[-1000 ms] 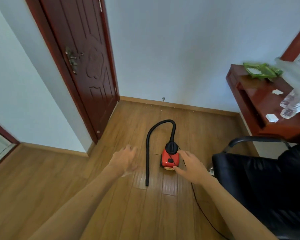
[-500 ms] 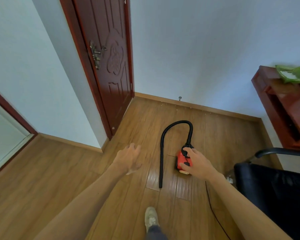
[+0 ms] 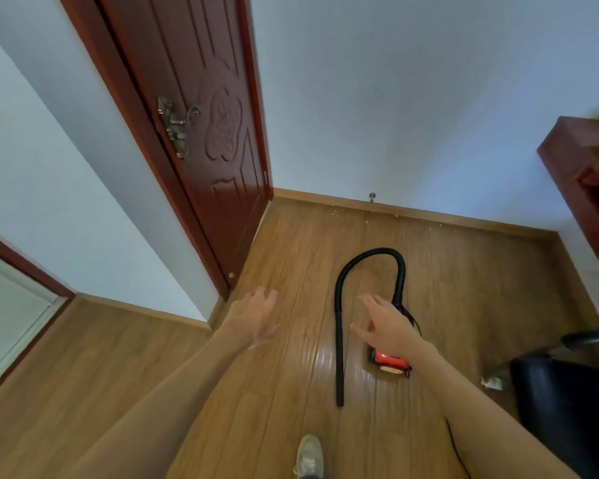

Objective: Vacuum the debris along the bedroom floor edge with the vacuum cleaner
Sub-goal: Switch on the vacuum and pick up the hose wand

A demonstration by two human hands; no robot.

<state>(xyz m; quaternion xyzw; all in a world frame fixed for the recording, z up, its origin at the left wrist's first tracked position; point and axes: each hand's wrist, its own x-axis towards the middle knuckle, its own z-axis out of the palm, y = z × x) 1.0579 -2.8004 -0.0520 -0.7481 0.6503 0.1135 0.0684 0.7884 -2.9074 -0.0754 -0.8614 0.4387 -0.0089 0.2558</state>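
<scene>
a dark red wooden door [image 3: 201, 133] stands at left, and beside it the left hand [image 3: 253, 318] hovers over the wood floor, fingers loosely spread, holding nothing. the black hose [image 3: 339, 340] arcs on the floor between the hands. the right hand [image 3: 388, 326], spread and empty, is above the red vacuum cleaner [image 3: 389, 361], pale debris [image 3: 365, 221] dots the far floor edge, and a black chair [image 3: 567, 402] sits at right.
</scene>
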